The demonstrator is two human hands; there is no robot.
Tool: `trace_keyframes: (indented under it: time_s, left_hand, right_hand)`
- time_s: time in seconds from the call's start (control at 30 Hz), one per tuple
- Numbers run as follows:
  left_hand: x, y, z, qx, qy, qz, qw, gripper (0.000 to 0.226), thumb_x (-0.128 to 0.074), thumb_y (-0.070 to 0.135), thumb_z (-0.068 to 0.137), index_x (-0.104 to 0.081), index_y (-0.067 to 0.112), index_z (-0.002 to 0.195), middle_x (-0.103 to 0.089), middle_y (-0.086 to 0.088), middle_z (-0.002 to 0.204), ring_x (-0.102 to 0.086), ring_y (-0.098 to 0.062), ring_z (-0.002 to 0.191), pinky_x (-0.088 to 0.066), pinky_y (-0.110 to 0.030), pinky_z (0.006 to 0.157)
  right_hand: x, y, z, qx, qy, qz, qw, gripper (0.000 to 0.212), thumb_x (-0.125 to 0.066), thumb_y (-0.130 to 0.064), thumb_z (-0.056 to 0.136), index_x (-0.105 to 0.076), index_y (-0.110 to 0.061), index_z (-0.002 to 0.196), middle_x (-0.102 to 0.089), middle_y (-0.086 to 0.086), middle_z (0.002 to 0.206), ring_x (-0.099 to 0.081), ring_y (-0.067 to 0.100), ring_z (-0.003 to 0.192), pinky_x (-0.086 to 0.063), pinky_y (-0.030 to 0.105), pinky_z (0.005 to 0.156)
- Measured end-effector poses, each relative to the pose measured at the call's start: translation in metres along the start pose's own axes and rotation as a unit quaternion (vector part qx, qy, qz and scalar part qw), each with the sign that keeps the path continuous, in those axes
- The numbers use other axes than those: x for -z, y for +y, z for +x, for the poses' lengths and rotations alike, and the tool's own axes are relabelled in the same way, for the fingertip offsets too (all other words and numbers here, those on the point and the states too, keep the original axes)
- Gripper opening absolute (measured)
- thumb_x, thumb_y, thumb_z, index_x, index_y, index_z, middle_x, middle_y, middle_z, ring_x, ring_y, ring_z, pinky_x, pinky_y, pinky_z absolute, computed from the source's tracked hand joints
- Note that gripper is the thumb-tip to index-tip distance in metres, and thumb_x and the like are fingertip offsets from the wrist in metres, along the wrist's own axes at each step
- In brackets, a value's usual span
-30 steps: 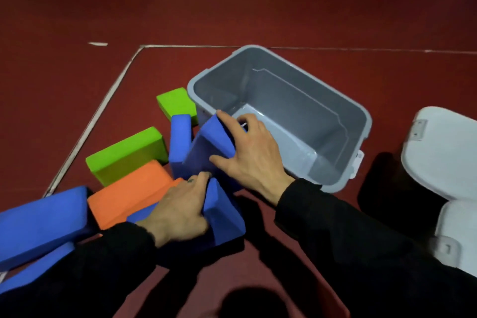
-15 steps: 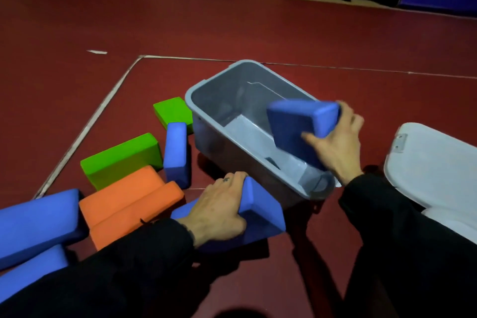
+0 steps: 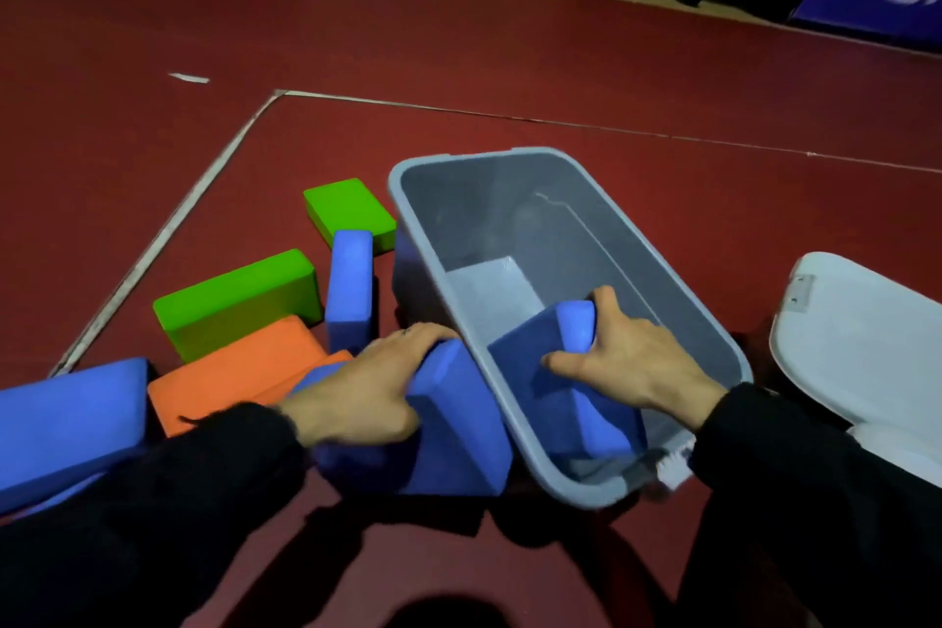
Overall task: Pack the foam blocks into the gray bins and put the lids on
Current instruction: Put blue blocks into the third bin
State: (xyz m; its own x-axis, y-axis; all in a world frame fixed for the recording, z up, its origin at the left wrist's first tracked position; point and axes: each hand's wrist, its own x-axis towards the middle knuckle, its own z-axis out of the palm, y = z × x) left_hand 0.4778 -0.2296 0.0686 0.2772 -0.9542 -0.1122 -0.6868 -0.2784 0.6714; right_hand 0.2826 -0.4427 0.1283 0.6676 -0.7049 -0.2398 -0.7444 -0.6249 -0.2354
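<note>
Right hand grips a blue block tilted inside the gray bin, at its near end, fingers curled over the block's top edge. Left hand grips a second blue block just outside the bin's near left wall, touching it. Green blocks, an orange block and more blue ones lie on the red floor to the left; a white lid rests right of the bin.

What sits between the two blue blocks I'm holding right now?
In the head view, the gray bin's near-left wall: the left hand's block is outside it, the right hand's block inside.
</note>
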Motion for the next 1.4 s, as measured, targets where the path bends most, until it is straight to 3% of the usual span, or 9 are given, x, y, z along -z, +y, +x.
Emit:
trace_keyframes:
  time_s: [0.13, 0.23, 0.37, 0.5, 0.67, 0.9, 1.13, 1.23, 1.4]
  left_hand:
    - [0.041, 0.002, -0.013, 0.04, -0.163, -0.006, 0.986, 0.084, -0.072, -0.001, 0.066, -0.044, 0.042, 0.132, -0.053, 0.032, 0.122, -0.053, 0.003, 0.117, -0.041, -0.002, 0.084]
    - [0.058, -0.006, -0.025, 0.068, -0.206, -0.016, 0.976, 0.082, -0.068, 0.004, 0.058, -0.048, 0.051, 0.122, -0.059, 0.035, 0.111, -0.059, 0.01, 0.102, -0.047, -0.008, 0.074]
    - [0.095, -0.007, -0.04, 0.092, -0.085, -0.081, 0.989, 0.079, -0.061, 0.008, 0.041, -0.057, 0.034, 0.116, -0.068, 0.009, 0.099, -0.066, -0.009, 0.09, -0.057, -0.039, 0.072]
    - [0.131, 0.014, -0.032, 0.089, 0.089, -0.135, 0.983, 0.08, -0.064, 0.007, 0.043, -0.051, 0.024, 0.12, -0.065, 0.002, 0.098, -0.063, -0.011, 0.085, -0.054, -0.039, 0.071]
    - [0.136, 0.033, -0.003, 0.105, 0.31, -0.288, 0.9, 0.075, -0.064, -0.005, 0.051, -0.05, 0.021, 0.121, -0.066, -0.004, 0.108, -0.067, -0.014, 0.086, -0.056, -0.036, 0.067]
    - [0.143, 0.035, 0.012, 0.02, 0.399, -0.265, 0.878, 0.076, -0.062, 0.002, 0.044, -0.05, 0.027, 0.115, -0.063, 0.002, 0.112, -0.062, -0.011, 0.094, -0.054, -0.036, 0.07]
    - [0.137, 0.04, 0.023, -0.045, 0.451, -0.331, 0.828, 0.076, -0.06, -0.003, 0.047, -0.046, 0.017, 0.119, -0.057, -0.001, 0.112, -0.056, -0.008, 0.092, -0.048, -0.028, 0.069]
    - [0.123, 0.038, 0.034, -0.026, 0.455, -0.346, 0.82, 0.077, -0.063, 0.001, 0.047, -0.046, 0.021, 0.119, -0.057, -0.005, 0.118, -0.058, -0.013, 0.097, -0.054, -0.036, 0.076]
    - [0.096, 0.027, 0.047, 0.006, 0.468, -0.267, 0.843, 0.077, -0.071, 0.013, 0.053, -0.044, 0.042, 0.118, -0.051, -0.007, 0.128, -0.059, -0.025, 0.112, -0.054, -0.057, 0.089]
  right_hand:
    - [-0.005, -0.006, -0.005, 0.007, -0.112, 0.026, 0.993, 0.079, -0.073, -0.077, 0.063, -0.038, -0.029, 0.115, -0.066, 0.0, 0.096, -0.065, 0.026, 0.087, -0.052, 0.041, 0.073]
    - [-0.023, -0.016, 0.009, 0.021, -0.122, 0.032, 0.992, 0.097, -0.077, -0.07, 0.066, -0.027, -0.034, 0.141, -0.066, 0.003, 0.114, -0.065, 0.031, 0.101, -0.053, 0.041, 0.087]
    - [-0.037, -0.021, 0.046, 0.029, -0.014, 0.099, 0.995, 0.114, -0.087, -0.056, 0.067, -0.016, -0.023, 0.15, -0.063, 0.016, 0.126, -0.063, 0.039, 0.113, -0.051, 0.043, 0.093]
    - [-0.048, -0.03, 0.078, 0.022, 0.054, 0.142, 0.988, 0.094, -0.085, -0.051, 0.072, -0.029, -0.017, 0.139, -0.061, 0.011, 0.12, -0.063, 0.039, 0.11, -0.05, 0.043, 0.084]
    - [-0.058, -0.043, 0.111, 0.082, 0.077, 0.092, 0.989, 0.107, -0.087, -0.045, 0.068, -0.026, -0.029, 0.155, -0.051, 0.016, 0.137, -0.055, 0.041, 0.121, -0.049, 0.049, 0.097]
    - [-0.077, -0.052, 0.164, 0.301, 0.066, -0.094, 0.947, 0.093, -0.079, -0.036, 0.076, -0.031, -0.035, 0.156, -0.039, 0.004, 0.151, -0.02, 0.032, 0.151, -0.003, 0.069, 0.121]
    - [-0.116, -0.09, 0.203, 0.31, -0.009, -0.041, 0.95, 0.092, -0.075, -0.039, 0.083, -0.027, -0.025, 0.16, -0.019, 0.007, 0.166, -0.014, 0.036, 0.153, -0.014, 0.077, 0.115]
    - [-0.128, -0.087, 0.215, 0.241, 0.06, 0.107, 0.963, 0.105, -0.076, -0.033, 0.076, -0.015, -0.022, 0.161, -0.027, 0.013, 0.165, -0.027, 0.036, 0.151, -0.026, 0.066, 0.119]
    - [-0.136, -0.072, 0.186, 0.274, 0.204, 0.055, 0.938, 0.073, -0.071, -0.018, 0.089, -0.035, -0.026, 0.152, -0.026, 0.011, 0.16, -0.022, 0.042, 0.146, -0.036, 0.061, 0.115]
